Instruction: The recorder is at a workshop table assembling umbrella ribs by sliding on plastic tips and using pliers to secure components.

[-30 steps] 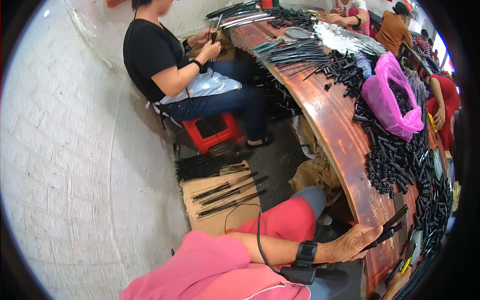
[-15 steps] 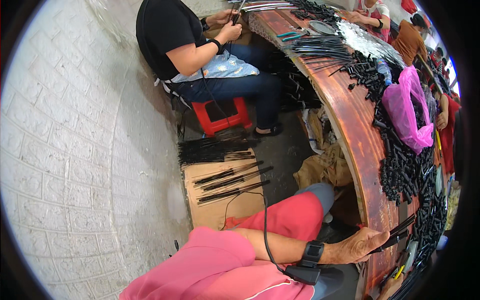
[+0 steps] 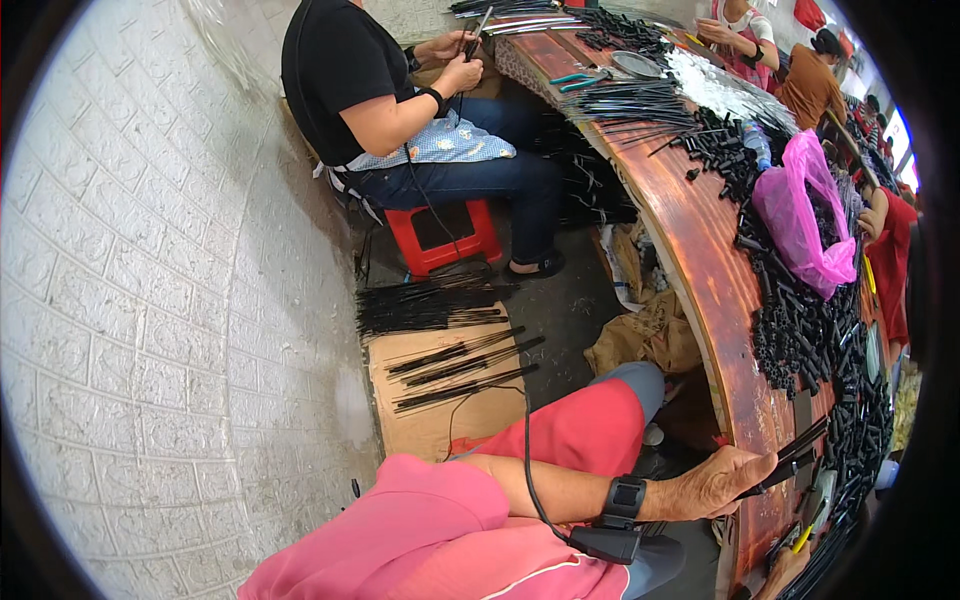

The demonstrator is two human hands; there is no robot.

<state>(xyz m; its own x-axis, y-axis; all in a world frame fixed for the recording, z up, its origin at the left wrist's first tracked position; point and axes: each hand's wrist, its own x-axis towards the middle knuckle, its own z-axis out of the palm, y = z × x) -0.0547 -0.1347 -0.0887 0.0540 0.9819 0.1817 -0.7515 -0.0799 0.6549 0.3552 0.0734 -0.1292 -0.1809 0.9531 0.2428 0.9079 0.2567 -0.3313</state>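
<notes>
My left hand [image 3: 712, 484] is closed round a few thin black rods [image 3: 800, 447] at the near end of the table, and their ends point to the far right. My right hand [image 3: 786, 572] shows only in part at the lower right edge. Its fingers are mostly hidden, close beside a yellow-handled tool [image 3: 803, 540], so whether it grips the tool is unclear. A long heap of short black tubular parts [image 3: 850, 430] lies just beyond both hands.
The brown wooden table [image 3: 690, 265] curves away, bearing a pink plastic bag [image 3: 805, 220], a bottle [image 3: 757, 145] and black rods [image 3: 630, 105]. Bundled rods [image 3: 465, 375] lie on cardboard [image 3: 420, 432] to the left. A co-worker [image 3: 350, 90] sits on a red stool [image 3: 445, 240].
The view has shifted slightly. My left hand keeps the rods, whose ends have tipped a little farther away. My right hand stays near the yellow-handled tool.
</notes>
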